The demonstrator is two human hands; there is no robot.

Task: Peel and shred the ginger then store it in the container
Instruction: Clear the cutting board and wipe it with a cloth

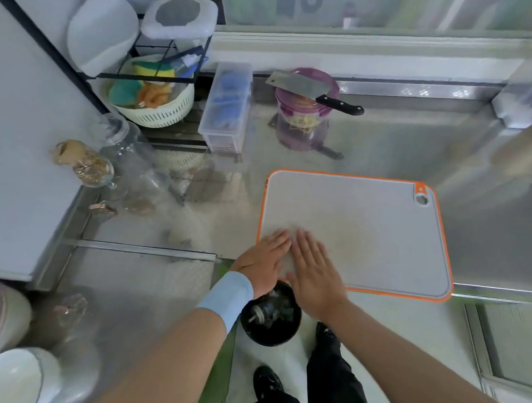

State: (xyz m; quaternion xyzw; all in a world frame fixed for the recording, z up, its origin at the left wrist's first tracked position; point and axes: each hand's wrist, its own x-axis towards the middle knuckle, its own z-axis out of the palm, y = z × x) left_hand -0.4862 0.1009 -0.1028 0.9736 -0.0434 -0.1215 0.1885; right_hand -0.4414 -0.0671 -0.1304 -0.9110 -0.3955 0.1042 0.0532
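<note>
A grey cutting board [378,229] with an orange rim lies on the steel counter. My left hand [264,260] and my right hand [315,271] rest flat side by side at its near left corner, fingers straight, holding nothing. Behind the board stands a clear container [302,128] with a purple rim; pale yellow ginger shreds [302,122] show inside it. A cleaver [311,90] with a black handle lies across its open top. A black bin [271,319] with scraps stands on the floor just below my hands.
A clear lidded box [227,106] with blue items stands left of the container. A white basket [155,102] with sponges, a wire rack and glass jars [124,154] crowd the left. A pale scrap [179,237] lies on the counter left of the board.
</note>
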